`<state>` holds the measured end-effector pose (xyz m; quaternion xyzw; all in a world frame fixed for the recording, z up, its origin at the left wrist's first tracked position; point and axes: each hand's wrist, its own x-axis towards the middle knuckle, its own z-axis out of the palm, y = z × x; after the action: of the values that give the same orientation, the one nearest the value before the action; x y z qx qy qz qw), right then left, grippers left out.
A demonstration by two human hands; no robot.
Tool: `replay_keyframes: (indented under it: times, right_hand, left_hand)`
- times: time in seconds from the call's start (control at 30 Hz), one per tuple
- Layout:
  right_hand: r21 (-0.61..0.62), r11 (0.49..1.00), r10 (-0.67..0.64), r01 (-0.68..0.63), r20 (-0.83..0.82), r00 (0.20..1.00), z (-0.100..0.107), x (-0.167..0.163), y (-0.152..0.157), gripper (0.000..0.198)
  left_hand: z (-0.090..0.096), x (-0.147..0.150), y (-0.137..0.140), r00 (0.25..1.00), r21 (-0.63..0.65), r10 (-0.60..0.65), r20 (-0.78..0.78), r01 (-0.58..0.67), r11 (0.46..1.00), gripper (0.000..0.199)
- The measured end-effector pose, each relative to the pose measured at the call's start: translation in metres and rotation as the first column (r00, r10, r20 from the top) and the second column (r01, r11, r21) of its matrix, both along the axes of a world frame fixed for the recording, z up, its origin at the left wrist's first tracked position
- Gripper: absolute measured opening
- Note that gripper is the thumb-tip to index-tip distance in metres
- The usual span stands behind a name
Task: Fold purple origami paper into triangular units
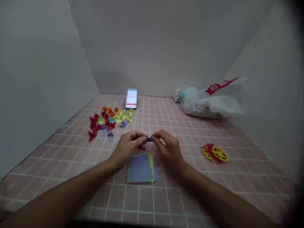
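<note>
Between my fingertips is a small, dark purple-grey folded piece of paper (148,139), narrow like a strip, with most of it covered by the fingers. My left hand (130,144) pinches its left end, and my right hand (169,147) pinches the right end. Just below the hands lies a stack of square origami paper (140,168), a blue-purple sheet on top and yellow, green and orange edges peeking out. Farther off to the left, a group of folded paper figures (109,118) in red, orange, yellow, blue and purple is spread over the tiled surface.
A phone with a lit, blurred screen (131,98) stands near the back wall. At the back right sits a white plastic bag (211,104) with red print. Red and yellow paper cut-outs (216,153) lie at the right. Pale walls enclose the pink checked surface (190,196).
</note>
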<state>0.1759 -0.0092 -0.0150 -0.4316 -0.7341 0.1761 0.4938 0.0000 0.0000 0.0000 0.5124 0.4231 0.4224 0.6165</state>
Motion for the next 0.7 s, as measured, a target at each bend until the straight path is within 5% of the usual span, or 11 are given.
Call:
replay_keyframes:
  times: [0.7]
  right_hand:
    - [-0.086, 0.992, 0.094, -0.097, -0.039, 0.995, 0.0, -0.0027, -0.0014, 0.013]
  left_hand:
    - [0.0032, -0.0025, -0.0006, 0.943, 0.348, 0.115, -0.312, 0.001, 0.937, 0.014]
